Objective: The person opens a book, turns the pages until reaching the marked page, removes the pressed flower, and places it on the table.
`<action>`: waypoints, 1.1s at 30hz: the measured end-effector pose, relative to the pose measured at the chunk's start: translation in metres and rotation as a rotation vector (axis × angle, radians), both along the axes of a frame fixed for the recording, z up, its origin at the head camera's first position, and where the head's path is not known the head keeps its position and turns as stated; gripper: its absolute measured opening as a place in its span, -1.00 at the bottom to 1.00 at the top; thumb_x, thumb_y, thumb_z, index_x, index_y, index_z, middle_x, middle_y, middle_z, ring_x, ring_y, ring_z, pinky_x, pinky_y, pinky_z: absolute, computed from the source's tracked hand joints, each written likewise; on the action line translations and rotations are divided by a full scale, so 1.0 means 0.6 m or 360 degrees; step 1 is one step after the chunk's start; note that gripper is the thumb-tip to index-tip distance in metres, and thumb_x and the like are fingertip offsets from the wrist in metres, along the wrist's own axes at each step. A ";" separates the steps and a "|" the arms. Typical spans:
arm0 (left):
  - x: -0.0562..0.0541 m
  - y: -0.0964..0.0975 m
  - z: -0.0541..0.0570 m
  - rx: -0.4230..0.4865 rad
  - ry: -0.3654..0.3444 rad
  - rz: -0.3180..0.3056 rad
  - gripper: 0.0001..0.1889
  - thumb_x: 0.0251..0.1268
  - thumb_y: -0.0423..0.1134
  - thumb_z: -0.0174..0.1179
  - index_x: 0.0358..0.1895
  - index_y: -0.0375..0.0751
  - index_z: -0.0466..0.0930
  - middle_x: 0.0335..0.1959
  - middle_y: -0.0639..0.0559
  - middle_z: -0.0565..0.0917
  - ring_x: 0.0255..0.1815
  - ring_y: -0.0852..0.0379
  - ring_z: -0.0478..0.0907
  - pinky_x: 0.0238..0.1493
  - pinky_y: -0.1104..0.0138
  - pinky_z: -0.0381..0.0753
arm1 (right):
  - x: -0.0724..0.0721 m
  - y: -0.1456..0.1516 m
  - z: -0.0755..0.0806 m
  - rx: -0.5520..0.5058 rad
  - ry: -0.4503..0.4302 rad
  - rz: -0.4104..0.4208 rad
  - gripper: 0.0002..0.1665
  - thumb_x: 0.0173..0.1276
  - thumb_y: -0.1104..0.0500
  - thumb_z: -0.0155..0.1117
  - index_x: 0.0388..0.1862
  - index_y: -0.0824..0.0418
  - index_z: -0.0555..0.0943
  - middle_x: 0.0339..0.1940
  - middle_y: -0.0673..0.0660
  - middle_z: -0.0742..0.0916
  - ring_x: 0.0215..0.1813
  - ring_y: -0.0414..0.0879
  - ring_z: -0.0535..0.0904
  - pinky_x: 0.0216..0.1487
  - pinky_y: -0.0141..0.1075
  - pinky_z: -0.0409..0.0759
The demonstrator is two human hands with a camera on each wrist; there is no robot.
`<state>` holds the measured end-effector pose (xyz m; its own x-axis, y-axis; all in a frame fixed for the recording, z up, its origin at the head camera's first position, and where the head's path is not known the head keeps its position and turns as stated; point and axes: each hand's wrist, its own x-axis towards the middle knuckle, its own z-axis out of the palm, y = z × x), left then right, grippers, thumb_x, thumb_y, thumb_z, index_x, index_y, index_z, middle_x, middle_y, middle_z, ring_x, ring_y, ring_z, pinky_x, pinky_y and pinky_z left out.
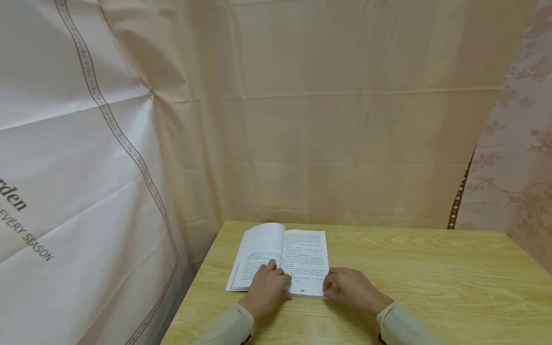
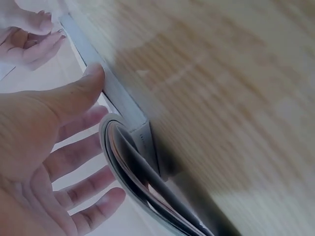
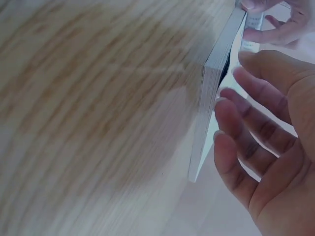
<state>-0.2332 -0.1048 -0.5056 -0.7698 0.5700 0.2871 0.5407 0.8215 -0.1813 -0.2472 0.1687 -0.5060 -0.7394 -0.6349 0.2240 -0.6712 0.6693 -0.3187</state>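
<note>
An open book lies on the wooden table, printed text on both pages, its left pages arching up near the spine. My left hand rests over the lower middle of the book, fingers spread over the pages. In the left wrist view, the thumb touches the book's bottom edge beside the curved pages. At the lower right corner, my right hand has bent fingers and pinches a page. In the right wrist view, that page lifts off the page block, leaving a dark gap.
The wood-grain table extends to the right of the book. A beige cloth hangs behind the table's far edge. A white printed cloth hangs at the left, and a floral one at the right.
</note>
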 end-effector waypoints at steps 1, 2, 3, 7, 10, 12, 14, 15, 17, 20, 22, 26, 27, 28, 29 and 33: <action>-0.001 0.001 0.002 0.0005 -0.0012 0.0004 -0.67 0.04 0.23 0.42 -0.29 0.11 0.80 -0.33 0.22 0.74 -0.33 0.15 0.31 -0.38 0.34 0.28 | 0.000 -0.001 0.000 -0.0010 -0.0021 0.0003 -0.94 0.30 0.04 0.52 -0.28 -0.05 0.79 -0.24 -0.24 0.69 -0.33 -0.39 0.49 -0.30 -0.32 0.56; -0.001 0.001 0.003 0.0006 -0.0023 0.0005 -0.69 0.03 0.22 0.42 -0.30 0.12 0.81 -0.34 0.23 0.74 -0.33 0.15 0.31 -0.38 0.34 0.28 | 0.001 -0.002 -0.001 -0.0013 -0.0028 0.0006 -0.90 0.29 0.02 0.53 -0.27 -0.04 0.79 -0.23 -0.23 0.68 -0.34 -0.40 0.47 -0.30 -0.32 0.56; -0.002 0.002 0.005 0.0010 -0.0033 0.0006 -0.70 0.02 0.20 0.43 -0.30 0.12 0.82 -0.35 0.23 0.74 -0.33 0.14 0.31 -0.38 0.34 0.29 | 0.000 -0.003 -0.001 -0.0005 -0.0020 0.0004 -0.87 0.28 -0.01 0.54 -0.25 -0.04 0.79 -0.22 -0.23 0.68 -0.34 -0.40 0.46 -0.28 -0.32 0.57; -0.005 0.002 0.009 0.0029 -0.0062 0.0003 -0.75 -0.01 0.16 0.43 -0.34 0.16 0.84 -0.40 0.24 0.72 -0.35 0.14 0.32 -0.39 0.32 0.29 | 0.000 -0.012 -0.004 0.0026 0.0043 -0.0012 -0.76 0.21 -0.08 0.57 -0.24 0.00 0.80 -0.21 -0.18 0.68 -0.32 -0.38 0.47 -0.27 -0.28 0.59; -0.006 0.002 0.008 0.0032 -0.0069 0.0003 -0.76 0.00 0.17 0.40 -0.35 0.19 0.84 -0.41 0.25 0.71 -0.35 0.14 0.31 -0.39 0.33 0.28 | 0.000 -0.016 -0.005 0.0037 0.0052 -0.0025 -0.81 0.22 -0.05 0.57 -0.28 -0.01 0.80 -0.22 -0.18 0.67 -0.31 -0.37 0.50 -0.28 -0.29 0.59; -0.006 0.002 0.007 0.0032 -0.0058 -0.0002 -0.76 -0.01 0.18 0.39 -0.35 0.20 0.84 -0.43 0.25 0.70 -0.35 0.14 0.31 -0.39 0.33 0.27 | -0.001 -0.018 -0.005 0.0039 0.0050 -0.0025 -0.85 0.23 -0.02 0.57 -0.31 -0.02 0.80 -0.24 -0.19 0.66 -0.31 -0.38 0.51 -0.30 -0.30 0.58; -0.006 0.001 0.007 0.0033 -0.0048 -0.0008 -0.77 -0.01 0.18 0.38 -0.37 0.21 0.83 -0.43 0.26 0.69 -0.34 0.14 0.32 -0.40 0.33 0.28 | -0.001 -0.018 -0.004 0.0037 0.0042 -0.0020 -0.84 0.23 -0.03 0.57 -0.31 -0.01 0.80 -0.26 -0.19 0.65 -0.34 -0.38 0.49 -0.32 -0.33 0.56; -0.005 0.001 0.007 0.0033 -0.0047 -0.0009 -0.77 -0.01 0.18 0.38 -0.37 0.21 0.84 -0.44 0.26 0.69 -0.34 0.14 0.33 -0.40 0.33 0.28 | 0.000 -0.019 -0.004 0.0037 0.0043 -0.0013 -0.83 0.21 -0.03 0.58 -0.31 -0.01 0.80 -0.27 -0.19 0.64 -0.35 -0.38 0.47 -0.34 -0.34 0.55; -0.005 0.000 0.007 0.0032 -0.0048 -0.0008 -0.77 -0.01 0.18 0.38 -0.37 0.21 0.84 -0.44 0.26 0.68 -0.34 0.14 0.33 -0.40 0.33 0.29 | -0.001 -0.019 -0.003 0.0040 0.0038 -0.0003 -0.82 0.19 -0.03 0.59 -0.30 -0.01 0.80 -0.28 -0.19 0.63 -0.38 -0.38 0.44 -0.35 -0.35 0.53; -0.005 0.000 0.006 0.0027 -0.0054 -0.0006 -0.77 0.00 0.18 0.38 -0.35 0.21 0.85 -0.44 0.26 0.69 -0.34 0.14 0.33 -0.40 0.33 0.30 | -0.002 -0.019 -0.003 0.0048 0.0042 0.0008 -0.82 0.18 -0.02 0.60 -0.30 -0.02 0.81 -0.29 -0.19 0.62 -0.40 -0.38 0.41 -0.36 -0.36 0.51; -0.005 -0.001 0.005 0.0025 -0.0052 -0.0010 -0.78 0.00 0.17 0.38 -0.34 0.22 0.85 -0.44 0.27 0.69 -0.34 0.14 0.32 -0.40 0.33 0.30 | -0.003 -0.019 -0.003 0.0049 0.0049 0.0015 -0.85 0.19 0.00 0.60 -0.31 -0.02 0.81 -0.29 -0.20 0.62 -0.40 -0.39 0.41 -0.36 -0.36 0.51; -0.005 -0.002 0.004 0.0020 -0.0043 -0.0020 -0.82 -0.01 0.14 0.40 -0.37 0.25 0.84 -0.46 0.29 0.68 -0.34 0.15 0.32 -0.42 0.34 0.28 | -0.006 -0.017 -0.002 0.0041 0.0081 0.0034 -0.90 0.19 0.05 0.58 -0.33 -0.02 0.81 -0.32 -0.22 0.64 -0.39 -0.41 0.43 -0.36 -0.35 0.53; -0.005 -0.002 0.004 0.0018 -0.0041 -0.0020 -0.83 -0.01 0.14 0.39 -0.38 0.25 0.84 -0.47 0.29 0.67 -0.35 0.15 0.32 -0.42 0.34 0.28 | -0.006 -0.017 -0.002 0.0039 0.0088 0.0040 -0.92 0.20 0.07 0.58 -0.33 -0.01 0.81 -0.33 -0.22 0.65 -0.38 -0.41 0.45 -0.35 -0.35 0.54; -0.005 -0.002 0.004 0.0024 -0.0039 -0.0023 -0.83 -0.02 0.14 0.40 -0.39 0.24 0.83 -0.47 0.29 0.66 -0.35 0.15 0.32 -0.42 0.34 0.28 | -0.007 -0.016 -0.002 0.0038 0.0102 0.0044 -0.94 0.22 0.10 0.57 -0.33 0.00 0.82 -0.33 -0.22 0.66 -0.37 -0.41 0.47 -0.34 -0.35 0.56; -0.005 -0.002 0.004 0.0030 -0.0048 -0.0023 -0.82 -0.01 0.14 0.40 -0.38 0.23 0.84 -0.47 0.29 0.67 -0.35 0.15 0.32 -0.42 0.34 0.27 | -0.007 -0.016 -0.001 0.0043 0.0114 0.0046 -0.95 0.24 0.13 0.55 -0.32 0.00 0.82 -0.33 -0.22 0.67 -0.35 -0.41 0.49 -0.33 -0.34 0.57; -0.004 -0.001 0.006 0.0053 -0.0071 -0.0017 -0.72 0.00 0.23 0.39 -0.40 0.17 0.82 -0.47 0.25 0.67 -0.37 0.15 0.30 -0.43 0.33 0.28 | -0.008 -0.015 0.002 0.0093 0.0193 0.0035 -0.92 0.29 0.23 0.50 -0.27 0.05 0.82 -0.31 -0.17 0.72 -0.29 -0.33 0.60 -0.26 -0.29 0.64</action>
<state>-0.2353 -0.1054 -0.5021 -0.7763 0.5689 0.2716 0.5563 0.8209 -0.1295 -0.2517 0.1599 -0.5047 -0.6949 -0.6654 0.2728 -0.7172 0.6690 -0.1952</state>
